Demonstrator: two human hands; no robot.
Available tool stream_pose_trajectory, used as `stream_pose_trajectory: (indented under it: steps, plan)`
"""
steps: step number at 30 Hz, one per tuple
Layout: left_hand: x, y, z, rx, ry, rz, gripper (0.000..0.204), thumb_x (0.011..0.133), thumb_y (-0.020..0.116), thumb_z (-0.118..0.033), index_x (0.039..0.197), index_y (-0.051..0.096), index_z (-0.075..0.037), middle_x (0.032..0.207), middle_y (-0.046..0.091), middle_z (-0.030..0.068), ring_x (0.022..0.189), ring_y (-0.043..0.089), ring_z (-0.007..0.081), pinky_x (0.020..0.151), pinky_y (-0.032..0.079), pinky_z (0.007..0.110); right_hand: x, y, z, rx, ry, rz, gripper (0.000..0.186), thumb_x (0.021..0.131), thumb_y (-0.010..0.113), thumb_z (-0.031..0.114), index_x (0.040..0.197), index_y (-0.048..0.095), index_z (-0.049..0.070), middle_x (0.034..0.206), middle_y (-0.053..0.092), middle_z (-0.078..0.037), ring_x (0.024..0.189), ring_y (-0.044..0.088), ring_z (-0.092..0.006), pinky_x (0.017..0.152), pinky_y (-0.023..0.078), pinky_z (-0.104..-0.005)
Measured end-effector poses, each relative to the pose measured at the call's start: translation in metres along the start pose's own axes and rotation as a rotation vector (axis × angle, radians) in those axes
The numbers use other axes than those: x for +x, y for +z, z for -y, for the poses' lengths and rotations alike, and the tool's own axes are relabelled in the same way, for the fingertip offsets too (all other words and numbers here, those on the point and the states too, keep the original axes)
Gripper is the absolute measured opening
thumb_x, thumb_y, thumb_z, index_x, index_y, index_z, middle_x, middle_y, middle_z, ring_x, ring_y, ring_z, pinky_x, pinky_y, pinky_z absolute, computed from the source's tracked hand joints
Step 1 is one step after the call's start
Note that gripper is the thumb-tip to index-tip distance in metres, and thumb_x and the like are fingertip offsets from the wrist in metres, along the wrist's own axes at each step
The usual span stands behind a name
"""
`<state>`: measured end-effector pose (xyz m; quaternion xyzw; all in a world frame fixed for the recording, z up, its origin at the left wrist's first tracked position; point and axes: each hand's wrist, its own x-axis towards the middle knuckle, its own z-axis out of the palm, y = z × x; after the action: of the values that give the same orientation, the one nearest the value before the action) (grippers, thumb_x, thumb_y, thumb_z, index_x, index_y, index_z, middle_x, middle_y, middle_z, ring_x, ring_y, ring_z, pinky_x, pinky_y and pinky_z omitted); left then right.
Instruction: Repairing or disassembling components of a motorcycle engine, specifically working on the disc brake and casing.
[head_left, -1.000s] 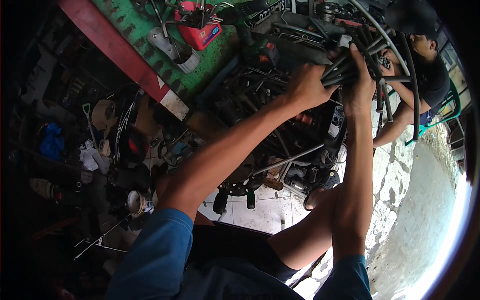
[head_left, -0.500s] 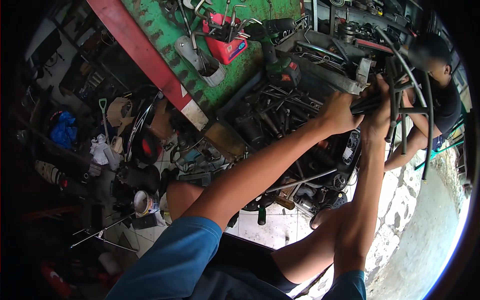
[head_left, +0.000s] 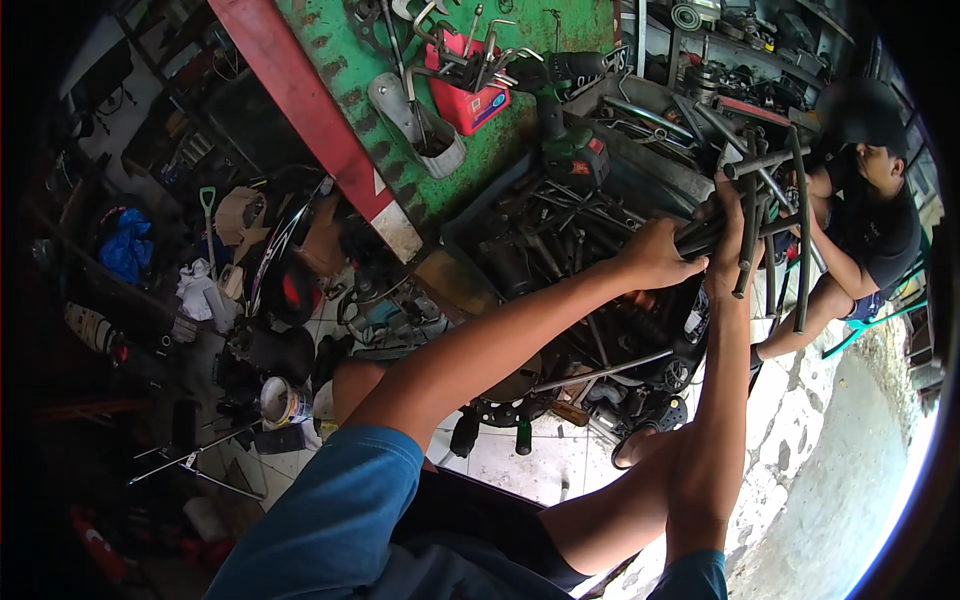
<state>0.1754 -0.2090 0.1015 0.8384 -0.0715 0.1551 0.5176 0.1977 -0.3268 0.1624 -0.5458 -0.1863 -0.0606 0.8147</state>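
Both my hands grip a bundle of dark metal T-handle wrenches held up above the tool-filled bin. My left hand closes around the shaft ends on the left side. Close beside it, my right hand wraps the bundle, and several long rods and crossbars stick out past its fingers. Below my hands, the dark bin holds a heap of similar rods and tools. Parts of my fingers are hidden behind the wrenches.
At right, a person in a dark shirt sits close behind the wrenches. A green board carries a red container of hex keys. A cordless drill stands beside the bin. Tools and parts clutter the tiled floor.
Both hands and the wrenches have shifted a little left in view, and the protruding rods have turned to another angle. The whole view has shifted slightly too.
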Motion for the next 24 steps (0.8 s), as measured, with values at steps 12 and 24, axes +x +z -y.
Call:
stream_pose_trajectory:
  steps: [12, 24]
  plan:
    - [-0.144, -0.155, -0.05, 0.108, 0.041, -0.06, 0.047, 0.094, 0.076, -0.021, 0.134, 0.064, -0.002, 0.127, 0.071, 0.0161, 0.116, 0.069, 0.0205, 0.099, 0.054, 0.036, 0.003, 0.04, 0.043, -0.552, -0.433, -0.054, 0.019, 0.095, 0.07, 0.017, 0.085, 0.064, 0.002, 0.069, 0.057, -0.001, 0.059, 0.052, -0.0092, 0.054, 0.04, -0.0268]
    - [-0.369, -0.221, 0.12, 0.093, -0.59, -0.902, 0.021, 0.102, 0.062, -0.009, 0.122, 0.06, -0.002, 0.102, 0.067, 0.0036, 0.089, 0.064, 0.0111, 0.077, 0.051, 0.027, -0.02, 0.123, -0.03, -1.065, -0.256, 0.472, 0.033, 0.073, 0.081, 0.016, 0.098, 0.073, -0.002, 0.076, 0.07, -0.026, 0.073, 0.069, -0.046, 0.072, 0.056, -0.0478]
